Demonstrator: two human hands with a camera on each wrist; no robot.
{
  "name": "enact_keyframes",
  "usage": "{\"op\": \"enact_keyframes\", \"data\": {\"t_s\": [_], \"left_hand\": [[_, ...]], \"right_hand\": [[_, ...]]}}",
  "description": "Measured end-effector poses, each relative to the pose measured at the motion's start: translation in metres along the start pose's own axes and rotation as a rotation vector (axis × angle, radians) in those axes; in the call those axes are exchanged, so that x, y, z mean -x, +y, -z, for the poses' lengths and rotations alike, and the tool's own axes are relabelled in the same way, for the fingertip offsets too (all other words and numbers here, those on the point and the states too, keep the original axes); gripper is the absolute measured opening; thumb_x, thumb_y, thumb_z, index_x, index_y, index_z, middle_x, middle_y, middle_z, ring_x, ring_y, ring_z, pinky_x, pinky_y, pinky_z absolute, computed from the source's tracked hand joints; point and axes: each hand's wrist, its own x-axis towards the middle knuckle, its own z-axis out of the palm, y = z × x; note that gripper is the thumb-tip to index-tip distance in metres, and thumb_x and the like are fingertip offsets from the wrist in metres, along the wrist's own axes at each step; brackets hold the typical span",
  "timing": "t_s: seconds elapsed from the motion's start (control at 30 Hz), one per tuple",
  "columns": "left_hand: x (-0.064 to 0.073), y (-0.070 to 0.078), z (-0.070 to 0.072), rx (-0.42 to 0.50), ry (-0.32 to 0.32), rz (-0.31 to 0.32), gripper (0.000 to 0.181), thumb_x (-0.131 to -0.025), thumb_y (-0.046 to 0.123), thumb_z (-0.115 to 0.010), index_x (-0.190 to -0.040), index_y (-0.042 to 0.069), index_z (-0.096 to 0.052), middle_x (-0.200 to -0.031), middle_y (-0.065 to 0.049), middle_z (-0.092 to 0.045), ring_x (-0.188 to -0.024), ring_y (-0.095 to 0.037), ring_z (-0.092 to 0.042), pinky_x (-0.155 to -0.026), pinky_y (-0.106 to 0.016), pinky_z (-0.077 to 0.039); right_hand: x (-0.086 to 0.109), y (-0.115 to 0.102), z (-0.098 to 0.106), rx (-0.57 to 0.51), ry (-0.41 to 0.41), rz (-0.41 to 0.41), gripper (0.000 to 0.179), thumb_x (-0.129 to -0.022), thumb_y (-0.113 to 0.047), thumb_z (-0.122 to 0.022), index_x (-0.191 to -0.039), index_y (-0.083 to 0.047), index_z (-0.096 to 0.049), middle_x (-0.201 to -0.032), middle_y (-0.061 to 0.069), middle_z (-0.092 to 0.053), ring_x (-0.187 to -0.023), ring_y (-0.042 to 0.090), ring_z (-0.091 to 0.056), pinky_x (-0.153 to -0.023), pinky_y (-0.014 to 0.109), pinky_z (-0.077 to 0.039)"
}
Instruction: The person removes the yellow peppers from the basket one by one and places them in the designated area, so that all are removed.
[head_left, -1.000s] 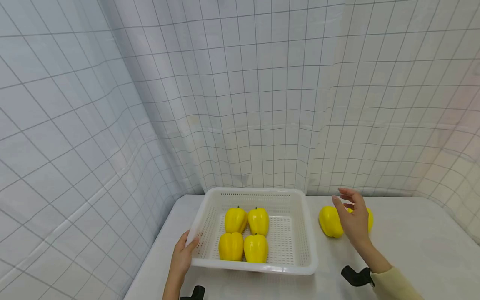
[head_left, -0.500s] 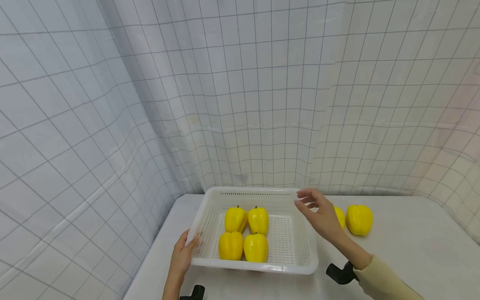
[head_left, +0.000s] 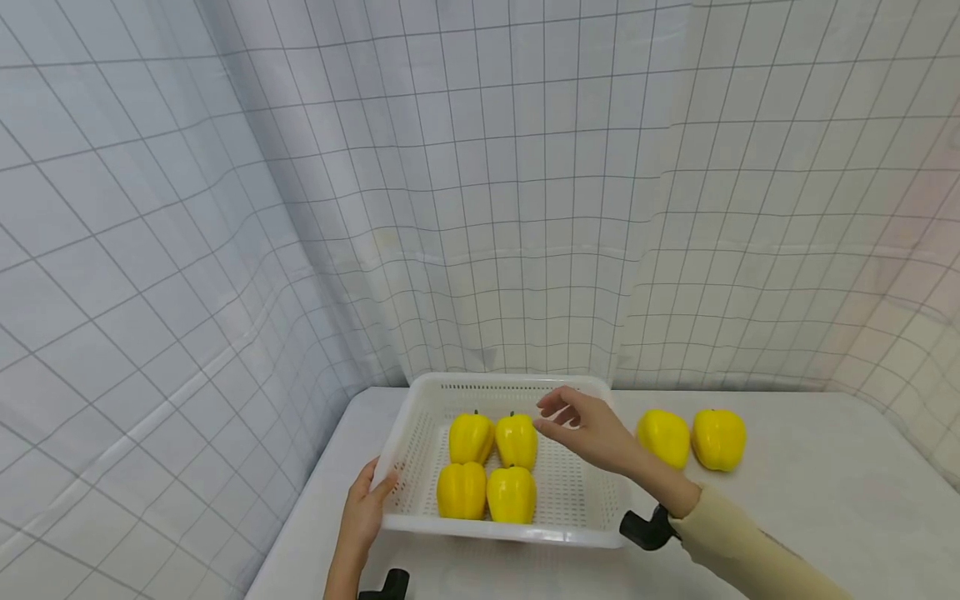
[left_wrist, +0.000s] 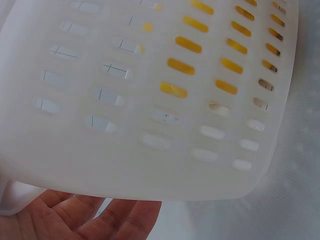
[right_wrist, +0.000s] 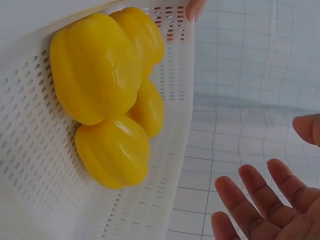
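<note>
A white perforated plastic basket holds several yellow bell peppers, grouped toward its left side. My left hand grips the basket's left rim, thumb over the inside. Seen from the left wrist, its fingers curl under the edge of the slotted wall. Over the right half of the basket hovers my right hand, with loosely bent fingers and nothing in them. In the right wrist view its fingers are spread apart, away from the peppers.
Two more yellow bell peppers, one nearer the basket and one farther right, sit side by side on the white table. A gridded white curtain surrounds the table's back and sides. Black camera mounts are strapped to both wrists.
My right hand has moved left from above the two loose peppers to over the basket, carrying nothing. Those peppers are now uncovered. The left hand and basket stay in place.
</note>
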Motion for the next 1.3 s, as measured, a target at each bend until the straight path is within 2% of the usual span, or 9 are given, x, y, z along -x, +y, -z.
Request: {"op": "enact_keyframes", "data": {"t_s": [0.2,0.6,0.83,1.0,1.13,1.3], "left_hand": [[-0.001,-0.001,0.000,0.002,0.002,-0.003,0.046,-0.099,0.017,-0.049,-0.137,-0.007,-0.039,-0.125,-0.024,-0.054,-0.104,-0.029,-0.053,-0.083,-0.039,-0.039],[-0.003,-0.004,0.000,0.003,0.003,0.007,0.046,-0.099,0.018,-0.049,-0.137,-0.007,-0.039,-0.125,-0.023,-0.054,-0.103,-0.027,-0.053,-0.083,-0.039,-0.039],[-0.002,-0.003,0.000,-0.001,0.005,0.007,0.047,-0.099,0.018,-0.049,-0.138,-0.007,-0.039,-0.126,-0.023,-0.053,-0.104,-0.028,-0.053,-0.083,-0.040,-0.039],[-0.001,-0.003,0.000,0.009,0.004,0.003,0.047,-0.099,0.018,-0.049,-0.137,-0.007,-0.040,-0.125,-0.023,-0.054,-0.102,-0.027,-0.054,-0.082,-0.039,-0.040],[-0.002,-0.003,0.000,0.013,0.003,0.001,0.046,-0.099,0.018,-0.050,-0.137,-0.007,-0.040,-0.125,-0.023,-0.054,-0.102,-0.027,-0.054,-0.082,-0.038,-0.040],[-0.002,-0.003,0.000,0.016,0.002,-0.001,0.046,-0.099,0.017,-0.050,-0.137,-0.007,-0.040,-0.124,-0.023,-0.055,-0.101,-0.027,-0.055,-0.081,-0.038,-0.040]], "right_hand": [[-0.009,-0.004,-0.011,0.020,-0.174,0.000,0.035,-0.090,-0.035,-0.065,-0.111,-0.008,-0.061,-0.105,0.008,-0.063,-0.088,0.019,-0.059,-0.070,0.028,-0.049],[-0.020,-0.002,-0.032,0.079,-0.379,-0.054,0.048,-0.086,-0.042,-0.067,-0.118,-0.008,-0.059,-0.111,0.011,-0.062,-0.091,0.021,-0.059,-0.073,0.032,-0.049],[-0.025,0.000,-0.039,0.168,-0.463,-0.114,0.055,-0.084,-0.045,-0.069,-0.120,-0.005,-0.058,-0.112,0.012,-0.061,-0.096,0.026,-0.058,-0.077,0.039,-0.048],[-0.027,0.000,-0.046,0.224,-0.520,-0.199,0.058,-0.081,-0.047,-0.070,-0.120,-0.005,-0.058,-0.107,0.007,-0.063,-0.090,0.019,-0.057,-0.077,0.038,-0.048],[-0.028,0.000,-0.050,0.248,-0.547,-0.249,0.055,-0.081,-0.045,-0.071,-0.117,-0.006,-0.059,-0.105,0.005,-0.063,-0.087,0.017,-0.054,-0.078,0.039,-0.047],[-0.030,-0.001,-0.055,0.273,-0.563,-0.298,0.053,-0.080,-0.044,-0.072,-0.116,-0.007,-0.060,-0.108,0.005,-0.062,-0.093,0.020,-0.055,-0.083,0.043,-0.045]]}}
